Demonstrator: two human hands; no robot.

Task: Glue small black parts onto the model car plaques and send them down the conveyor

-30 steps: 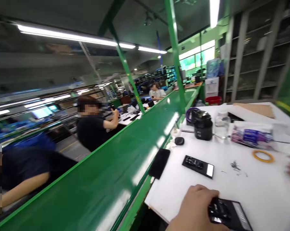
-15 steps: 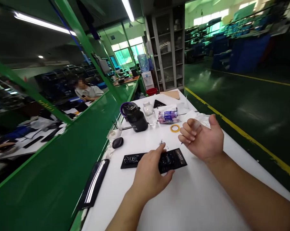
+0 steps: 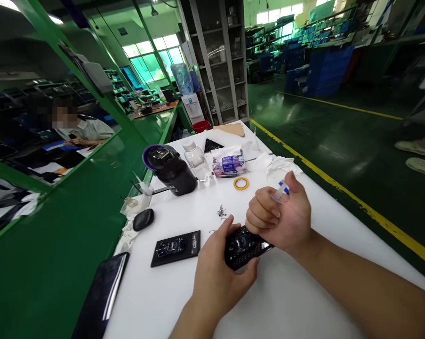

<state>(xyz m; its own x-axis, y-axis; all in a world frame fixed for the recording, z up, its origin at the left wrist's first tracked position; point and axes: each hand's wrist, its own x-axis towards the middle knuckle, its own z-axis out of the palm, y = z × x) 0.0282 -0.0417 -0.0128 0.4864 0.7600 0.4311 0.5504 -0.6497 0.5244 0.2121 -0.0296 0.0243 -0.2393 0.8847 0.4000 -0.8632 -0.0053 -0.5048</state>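
Note:
My left hand point(image 3: 217, 273) grips a black device point(image 3: 243, 246) by its left end, on the white table point(image 3: 304, 301). My right hand point(image 3: 281, 219) hovers just above the device's right end, fingers curled around a small clear tube with a blue band point(image 3: 281, 192). A second black device point(image 3: 177, 248) lies flat to the left. A small heap of dark screws point(image 3: 221, 212) sits just beyond my hands.
Behind are a black flask with a purple lid point(image 3: 172, 170), a clear bottle point(image 3: 197, 161), a wipes packet point(image 3: 228, 165), a yellow tape ring point(image 3: 241, 183), crumpled tissue point(image 3: 279, 165) and a black mouse point(image 3: 143, 219). A dark phone point(image 3: 101, 296) lies on the green belt point(image 3: 57, 245). A person point(image 3: 78, 129) sits far left.
The view swung right from the conveyor to the table. My right hand, open half a second ago, has closed on the small tube and moved over the device, which my left hand has pulled nearer.

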